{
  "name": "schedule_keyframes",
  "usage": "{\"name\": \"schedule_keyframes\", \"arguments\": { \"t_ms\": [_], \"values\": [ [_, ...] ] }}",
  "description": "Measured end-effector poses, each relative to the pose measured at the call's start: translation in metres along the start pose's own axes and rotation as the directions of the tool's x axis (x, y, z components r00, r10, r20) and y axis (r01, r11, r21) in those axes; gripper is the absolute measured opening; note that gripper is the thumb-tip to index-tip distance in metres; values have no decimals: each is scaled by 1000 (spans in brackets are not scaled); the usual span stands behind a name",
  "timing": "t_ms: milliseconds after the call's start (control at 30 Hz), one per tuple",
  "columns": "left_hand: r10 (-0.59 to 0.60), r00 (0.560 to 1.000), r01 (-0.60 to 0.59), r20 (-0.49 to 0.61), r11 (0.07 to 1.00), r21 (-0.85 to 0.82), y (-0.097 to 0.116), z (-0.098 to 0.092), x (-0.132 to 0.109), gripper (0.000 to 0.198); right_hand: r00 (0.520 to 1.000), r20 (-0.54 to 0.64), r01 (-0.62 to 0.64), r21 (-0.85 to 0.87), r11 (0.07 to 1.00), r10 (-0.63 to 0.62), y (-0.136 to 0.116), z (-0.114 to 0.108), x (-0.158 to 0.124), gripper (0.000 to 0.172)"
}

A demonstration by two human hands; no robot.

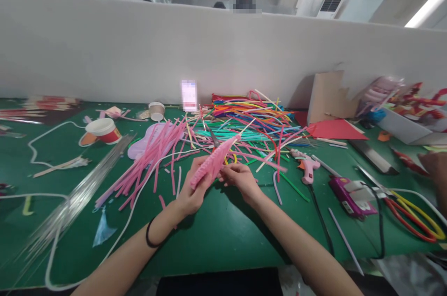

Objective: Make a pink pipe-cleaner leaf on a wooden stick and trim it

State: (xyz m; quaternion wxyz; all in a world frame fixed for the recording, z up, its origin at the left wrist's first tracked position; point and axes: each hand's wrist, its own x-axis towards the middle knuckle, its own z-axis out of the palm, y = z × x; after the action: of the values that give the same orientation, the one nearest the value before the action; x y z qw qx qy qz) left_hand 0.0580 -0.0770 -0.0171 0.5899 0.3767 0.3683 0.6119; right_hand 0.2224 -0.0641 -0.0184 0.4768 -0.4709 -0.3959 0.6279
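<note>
My left hand (196, 190) is closed round a pink fuzzy piece (213, 161) of rows of pipe cleaner, held tilted above the table with a pale tip at its upper right. Beside its lower right edge, my right hand (240, 178) has thumb and fingers pinched together. What lies between those fingertips is too small to make out. Just behind the piece, a pair of scissors (230, 158) shows part of a yellow handle; the rest is mostly covered. Loose pink pipe cleaners (148, 165) lie left of my hands.
Multicoloured pipe cleaners (244, 114) are heaped at the back. Rightward lie a pink glue gun (308, 165), a purple power strip (352, 197) and large scissors (410, 214). Metal wires (84, 189), a paper cup (104, 131) and a white cable (134, 207) are leftward. Another person's hand (435, 170) is far right.
</note>
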Motion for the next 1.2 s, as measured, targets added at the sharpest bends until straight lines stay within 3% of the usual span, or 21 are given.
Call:
{"name": "schedule_keyframes", "arguments": {
  "t_ms": [100, 200, 333, 500, 767, 1200],
  "values": [
    [93, 984, -98, -152, 995, -25, 9, 9, 8, 28, 999, 14, 32, 41, 999, -33, -4, 1, -2, 38],
    [59, 963, -120, -263, 968, -221, 28, 20, 19, 27, 994, 88, 45, 145, 988, -58, -9, 2, -5, 37],
    [-139, 961, 38, -239, 924, -382, 46, 27, 25, 20, 988, 131, 53, 212, 976, -82, -12, 3, -8, 30],
    [-209, 958, 108, -195, 897, -428, 48, 29, 22, 18, 991, 92, 68, 243, 968, -93, -5, 5, -6, 23],
    [-225, 967, 160, -117, 899, -407, 34, 19, 29, 24, 995, 65, 45, 317, 947, -69, -2, 10, -6, 35],
    [-89, 991, 61, -97, 963, -262, 26, 18, 23, 35, 994, -14, 104, 312, 945, -105, -2, 10, -5, 29]
  ]
}}
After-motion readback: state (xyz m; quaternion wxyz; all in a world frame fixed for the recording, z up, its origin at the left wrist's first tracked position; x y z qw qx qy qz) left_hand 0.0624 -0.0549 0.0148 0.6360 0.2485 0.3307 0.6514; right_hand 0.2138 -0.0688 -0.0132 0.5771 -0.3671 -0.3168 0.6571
